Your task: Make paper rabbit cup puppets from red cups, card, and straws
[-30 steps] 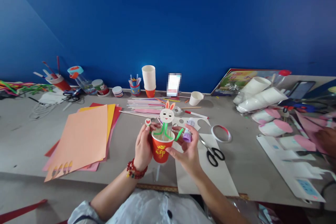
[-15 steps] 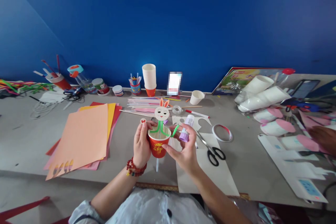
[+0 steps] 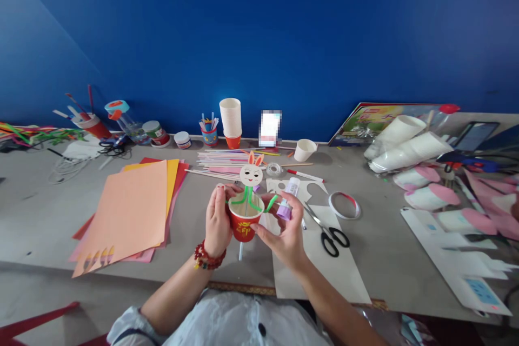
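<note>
A red paper cup (image 3: 244, 230) with yellow print is held upright between my two hands. My left hand (image 3: 219, 216) wraps its left side; my right hand (image 3: 286, 232) grips the right side, thumb on the front. From the cup's mouth rises a white paper rabbit head (image 3: 251, 175) with orange-lined ears, above green strips (image 3: 248, 197). One green strip (image 3: 271, 203) sticks out at the right, by my right fingers. A pale stick (image 3: 241, 251) protrudes below the cup. Beside my right index finger is a glue stick (image 3: 289, 198) with a purple base; whether the finger touches it is unclear.
Black-handled scissors (image 3: 330, 238) lie on white paper (image 3: 324, 275), near a tape roll (image 3: 344, 205). Coloured paper sheets (image 3: 130, 205) are stacked at left. Behind are drinking straws (image 3: 219, 161) and stacked cups (image 3: 230, 119). A power strip (image 3: 450, 259) and pink-and-white cups (image 3: 433, 196) occupy the right.
The small round piece with a red heart by my left thumb no longer shows. The stick under the cup protrudes slightly less. Another person's hand at the far right has gone from view.
</note>
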Demonstrator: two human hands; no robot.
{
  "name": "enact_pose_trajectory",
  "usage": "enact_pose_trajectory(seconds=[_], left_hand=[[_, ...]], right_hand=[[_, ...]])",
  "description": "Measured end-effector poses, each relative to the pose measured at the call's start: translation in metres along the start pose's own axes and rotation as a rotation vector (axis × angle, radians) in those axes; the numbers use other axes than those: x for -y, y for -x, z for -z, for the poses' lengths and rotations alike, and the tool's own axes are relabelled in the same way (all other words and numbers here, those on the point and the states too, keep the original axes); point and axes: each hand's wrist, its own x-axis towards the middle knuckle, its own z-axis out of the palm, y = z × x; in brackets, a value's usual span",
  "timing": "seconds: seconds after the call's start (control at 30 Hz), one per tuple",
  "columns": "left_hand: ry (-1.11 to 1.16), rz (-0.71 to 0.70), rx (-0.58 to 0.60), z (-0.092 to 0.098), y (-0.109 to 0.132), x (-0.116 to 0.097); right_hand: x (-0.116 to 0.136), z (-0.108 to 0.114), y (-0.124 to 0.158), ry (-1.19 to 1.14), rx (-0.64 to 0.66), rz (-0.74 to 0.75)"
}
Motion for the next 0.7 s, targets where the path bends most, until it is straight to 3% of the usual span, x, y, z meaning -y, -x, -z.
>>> enact_pose_trajectory(seconds=[0.37, 0.6, 0.7], left_hand=[[0.083, 0.028, 0.0, -0.004, -0.001, -0.005], [0.004, 0.221, 0.253, 0.017, 0.012, -0.003], [-0.029, 0.243, 0.258, 0.026, 0.011, -0.003]], right_hand=[[0.003, -0.002, -0.001, 0.002, 0.002, 0.004], [-0.003, -0.003, 0.0, -0.031, -0.029, 0.016], [-0.001, 0.002, -0.004, -0.018, -0.005, 0.03]])
